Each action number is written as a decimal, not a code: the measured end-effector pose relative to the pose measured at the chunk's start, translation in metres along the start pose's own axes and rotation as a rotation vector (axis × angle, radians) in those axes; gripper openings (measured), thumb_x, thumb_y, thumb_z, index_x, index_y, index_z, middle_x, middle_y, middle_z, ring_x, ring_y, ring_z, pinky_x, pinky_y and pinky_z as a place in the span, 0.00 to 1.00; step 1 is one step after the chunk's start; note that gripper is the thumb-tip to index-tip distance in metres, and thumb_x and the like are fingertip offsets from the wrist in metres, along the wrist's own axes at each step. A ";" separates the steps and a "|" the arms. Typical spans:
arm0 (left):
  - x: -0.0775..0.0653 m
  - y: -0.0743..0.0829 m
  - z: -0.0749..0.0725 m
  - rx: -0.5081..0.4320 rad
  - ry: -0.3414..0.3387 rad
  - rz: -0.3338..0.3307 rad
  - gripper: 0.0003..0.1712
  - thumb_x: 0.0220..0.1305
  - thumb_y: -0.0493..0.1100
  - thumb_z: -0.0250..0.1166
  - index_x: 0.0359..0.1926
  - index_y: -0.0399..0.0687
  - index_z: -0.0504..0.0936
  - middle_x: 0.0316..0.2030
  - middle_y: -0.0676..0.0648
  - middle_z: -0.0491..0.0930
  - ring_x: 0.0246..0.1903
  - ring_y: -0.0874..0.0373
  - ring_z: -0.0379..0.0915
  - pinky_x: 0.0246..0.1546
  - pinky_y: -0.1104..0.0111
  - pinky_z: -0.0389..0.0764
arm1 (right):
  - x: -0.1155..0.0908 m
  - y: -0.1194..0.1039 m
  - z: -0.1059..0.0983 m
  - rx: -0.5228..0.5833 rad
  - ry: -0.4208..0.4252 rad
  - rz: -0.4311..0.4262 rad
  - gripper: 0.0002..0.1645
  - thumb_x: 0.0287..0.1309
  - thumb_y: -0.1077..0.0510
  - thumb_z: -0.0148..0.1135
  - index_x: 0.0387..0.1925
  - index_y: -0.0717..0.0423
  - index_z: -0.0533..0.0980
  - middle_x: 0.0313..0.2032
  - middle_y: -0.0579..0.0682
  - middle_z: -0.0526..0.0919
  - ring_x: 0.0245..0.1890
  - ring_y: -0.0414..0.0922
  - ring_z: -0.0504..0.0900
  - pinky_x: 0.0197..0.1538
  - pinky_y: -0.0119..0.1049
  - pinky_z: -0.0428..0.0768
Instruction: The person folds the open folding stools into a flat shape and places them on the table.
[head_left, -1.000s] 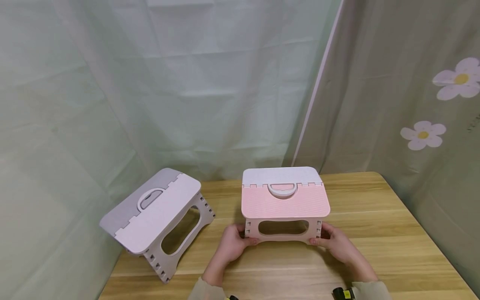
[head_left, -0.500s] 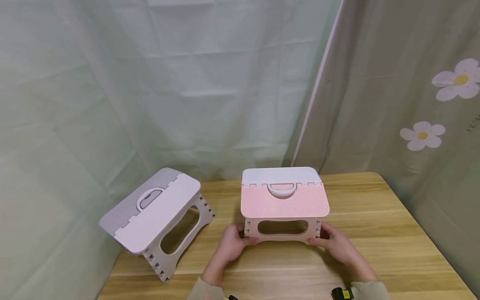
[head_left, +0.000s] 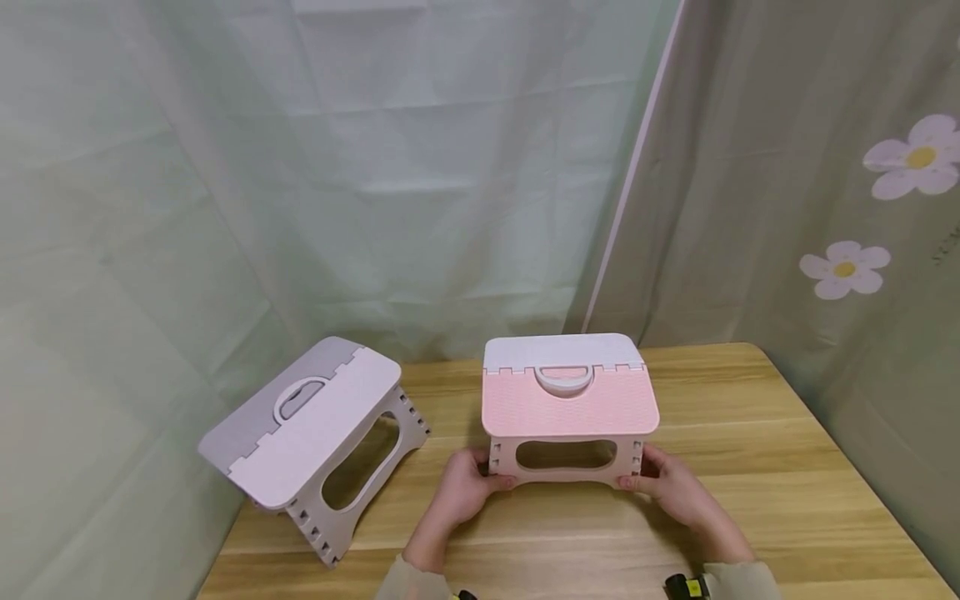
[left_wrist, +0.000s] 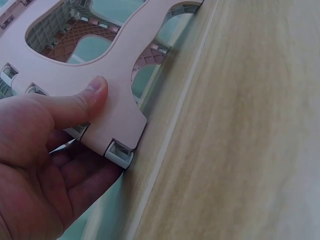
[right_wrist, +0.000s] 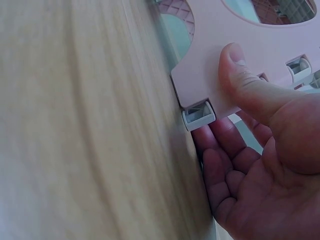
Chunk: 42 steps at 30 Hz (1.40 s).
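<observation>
Nothing has visibly moved since the earlier frame: both hands and both stools look the same as half a second ago. Pink stool (head_left: 572, 408), the landmark here, stands unfolded and upright on a wood-grain bench (head_left: 765, 450). Its top is pink on the near part and white on the far part, with a pale curved handle (head_left: 566, 387) lying flat where they meet. Below, its near leg panel has a wide oval opening; ribbed inner panels show through it in the left wrist view.

At the pink stool's lower left corner is the person's left hand (head_left: 461, 487); at its lower right corner is the right hand (head_left: 675, 486). Each grip pinches the leg panel, thumb on the near face and fingers behind the edge. Both beige sleeves (head_left: 742, 581) lie on the near side of the pink stool.

To the left of the pink stool, and apart from it, is a grey-and-white stool (head_left: 315, 446), also unfolded and turned at an angle. Behind the pink stool hangs a pale green curtain (head_left: 450, 183); to its right is a darker curtain (head_left: 720, 208) printed with white flowers (head_left: 844, 269).
</observation>
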<state>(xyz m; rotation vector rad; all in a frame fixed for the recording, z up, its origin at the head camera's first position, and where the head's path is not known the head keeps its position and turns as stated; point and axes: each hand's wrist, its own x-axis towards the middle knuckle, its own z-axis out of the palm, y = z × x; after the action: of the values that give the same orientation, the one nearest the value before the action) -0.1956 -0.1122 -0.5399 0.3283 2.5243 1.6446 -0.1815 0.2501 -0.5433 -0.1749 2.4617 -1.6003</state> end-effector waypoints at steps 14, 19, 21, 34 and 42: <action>0.000 0.001 0.000 0.018 0.006 -0.013 0.14 0.58 0.39 0.83 0.44 0.42 0.91 0.37 0.52 0.89 0.36 0.59 0.79 0.40 0.67 0.80 | -0.001 -0.001 0.000 0.012 -0.012 -0.023 0.41 0.65 0.55 0.77 0.71 0.71 0.71 0.49 0.55 0.87 0.48 0.48 0.82 0.49 0.35 0.79; 0.000 -0.001 0.000 0.023 0.014 -0.005 0.14 0.57 0.38 0.83 0.43 0.41 0.90 0.36 0.51 0.89 0.37 0.59 0.79 0.41 0.67 0.80 | 0.001 -0.001 0.000 0.019 -0.004 -0.023 0.39 0.64 0.56 0.77 0.69 0.68 0.73 0.49 0.56 0.86 0.48 0.49 0.81 0.48 0.35 0.79; 0.000 -0.001 0.000 0.022 0.015 0.000 0.14 0.57 0.38 0.83 0.43 0.41 0.90 0.36 0.51 0.89 0.37 0.59 0.79 0.41 0.67 0.80 | 0.001 -0.001 0.000 0.019 0.000 -0.019 0.39 0.64 0.56 0.77 0.69 0.68 0.73 0.49 0.56 0.86 0.48 0.49 0.81 0.48 0.35 0.79; 0.001 0.000 0.000 0.029 0.004 0.004 0.14 0.59 0.38 0.82 0.45 0.41 0.90 0.38 0.52 0.89 0.37 0.59 0.80 0.41 0.68 0.80 | 0.002 0.003 0.000 0.030 -0.011 -0.029 0.38 0.64 0.56 0.77 0.69 0.67 0.73 0.49 0.55 0.86 0.49 0.50 0.81 0.48 0.36 0.79; 0.000 0.001 0.000 0.024 0.002 0.005 0.15 0.60 0.38 0.82 0.46 0.40 0.90 0.38 0.51 0.89 0.37 0.60 0.80 0.41 0.68 0.80 | 0.000 0.001 0.001 0.020 -0.008 -0.011 0.38 0.64 0.55 0.77 0.69 0.67 0.73 0.48 0.54 0.86 0.49 0.49 0.81 0.49 0.36 0.78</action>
<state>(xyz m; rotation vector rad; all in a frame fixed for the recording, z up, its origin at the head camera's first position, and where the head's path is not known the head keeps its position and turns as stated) -0.1951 -0.1120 -0.5391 0.3353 2.5490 1.6180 -0.1817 0.2499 -0.5444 -0.1920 2.4422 -1.6252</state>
